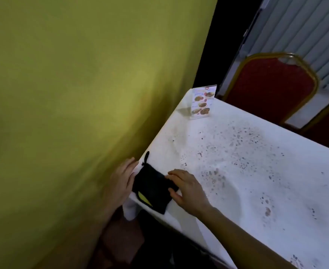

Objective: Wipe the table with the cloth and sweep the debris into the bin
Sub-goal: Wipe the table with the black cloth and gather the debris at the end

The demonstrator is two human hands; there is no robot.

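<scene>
Where the white-covered table (256, 191) meets the yellow-green wall (82, 94), a black cloth (152, 188) lying at the near corner: folded roughly square, dark all over, with a small yellow patch near its lower left edge and a thin black loop sticking up from its far corner. Flat on the tablecloth, partly overhanging the corner edge. Between the two hands: left hand (122, 183) at the cloth's left side against the table edge, fingers extended and loose, gripping nothing, just touching or beside the fabric, hard to tell which. Right hand (186, 189) on the cloth's right side, fingers spread and relaxed, fingertips (168, 176) resting on the black fabric, thumb near its right edge, not clenched around it. Dark specks and smudges of debris (237, 150) scattered over the tabletop well beyond the cloth. Standing menu card (202, 102) at the far corner; red chair (272, 86) behind.
</scene>
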